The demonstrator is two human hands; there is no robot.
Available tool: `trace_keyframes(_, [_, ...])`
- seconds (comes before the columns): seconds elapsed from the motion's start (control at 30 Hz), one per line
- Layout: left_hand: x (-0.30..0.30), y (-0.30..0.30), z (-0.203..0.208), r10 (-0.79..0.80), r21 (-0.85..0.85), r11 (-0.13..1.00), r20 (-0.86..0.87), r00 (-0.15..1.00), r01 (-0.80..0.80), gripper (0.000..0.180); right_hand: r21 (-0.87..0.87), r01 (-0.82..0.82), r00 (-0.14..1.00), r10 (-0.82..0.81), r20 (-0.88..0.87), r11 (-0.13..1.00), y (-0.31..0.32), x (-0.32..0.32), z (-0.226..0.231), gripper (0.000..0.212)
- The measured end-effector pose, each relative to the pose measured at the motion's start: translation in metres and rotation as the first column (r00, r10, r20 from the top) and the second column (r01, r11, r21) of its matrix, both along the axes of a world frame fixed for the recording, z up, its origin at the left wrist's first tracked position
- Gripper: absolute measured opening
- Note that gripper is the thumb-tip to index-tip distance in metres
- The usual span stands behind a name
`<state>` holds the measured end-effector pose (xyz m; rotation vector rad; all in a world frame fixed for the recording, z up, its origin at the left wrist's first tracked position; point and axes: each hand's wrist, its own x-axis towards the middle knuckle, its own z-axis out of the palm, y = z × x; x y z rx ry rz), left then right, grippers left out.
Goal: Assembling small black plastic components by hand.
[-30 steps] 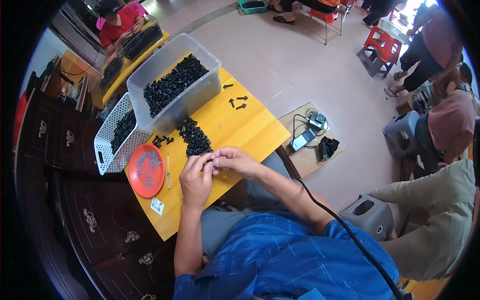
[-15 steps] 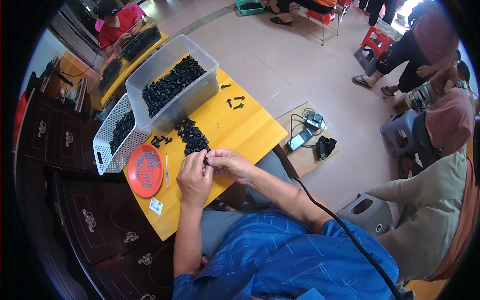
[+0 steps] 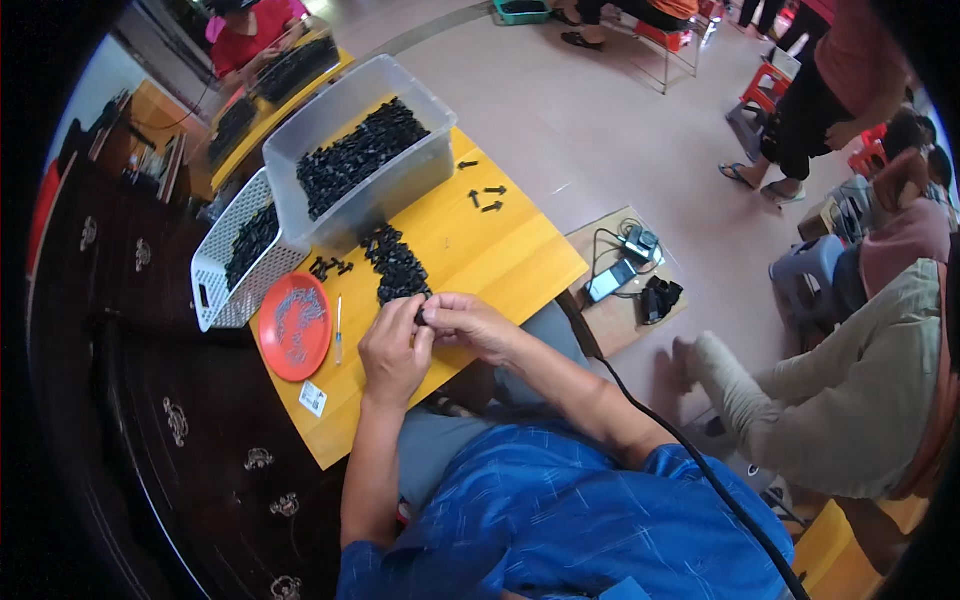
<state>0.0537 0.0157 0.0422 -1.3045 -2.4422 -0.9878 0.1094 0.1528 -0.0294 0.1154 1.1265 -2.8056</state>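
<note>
My left hand (image 3: pixel 393 347) and my right hand (image 3: pixel 466 326) meet over the near edge of the yellow table (image 3: pixel 510 262). Between their fingertips they pinch a small black plastic part (image 3: pixel 420 316), mostly covered by the fingers. Just beyond my hands lies a heap of similar black parts (image 3: pixel 396 268). To the left are an orange-red plate (image 3: pixel 267 335) with small metallic pieces (image 3: pixel 300 318) on it, a thin pen-like tool (image 3: pixel 339 330) and a white printed card (image 3: pixel 313 399).
A clear plastic bin (image 3: pixel 400 180) of black parts and a white perforated basket (image 3: pixel 208 292) stand at the far left. Several black pieces (image 3: pixel 493 207) lie at the far right. A low board (image 3: pixel 610 335) with devices and cables is beside the table. People sit and stand around.
The view has shifted slightly. At right, the person in light trousers has moved a leg forward, and the grey stool there is no longer plainly seen. My hands keep their pinch.
</note>
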Motion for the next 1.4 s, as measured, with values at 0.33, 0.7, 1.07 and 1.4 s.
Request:
trace_keyframes(0.33, [-0.005, -0.009, 0.01, 0.009, 0.112, 0.994, 0.043, 0.999, -0.014, 0.029, -0.026, 0.065, 0.996, -0.063, 0.06, 0.998, 0.02, 0.003, 0.009, 0.032])
trace_keyframes(0.7, [-0.004, -0.013, 0.027, 0.024, 0.186, 0.982, -0.027, 0.999, -0.019, 0.027, -0.025, 0.102, 0.991, -0.099, 0.092, 0.994, 0.012, -0.006, 0.003, 0.02])
trace_keyframes(1.07, [-0.016, -0.042, 0.017, 0.098, 0.206, 0.962, 0.352, 0.931, -0.179, 0.028, 0.129, 0.129, 0.985, -0.141, 0.096, 0.983, 0.011, -0.013, -0.004, 0.021])
trace_keyframes(1.4, [-0.068, -0.112, -0.006, 0.071, 0.154, 0.928, 0.821, 0.566, -0.34, 0.025, 0.234, 0.165, 0.984, -0.177, 0.03, 0.958, 0.013, -0.017, -0.019, 0.02])
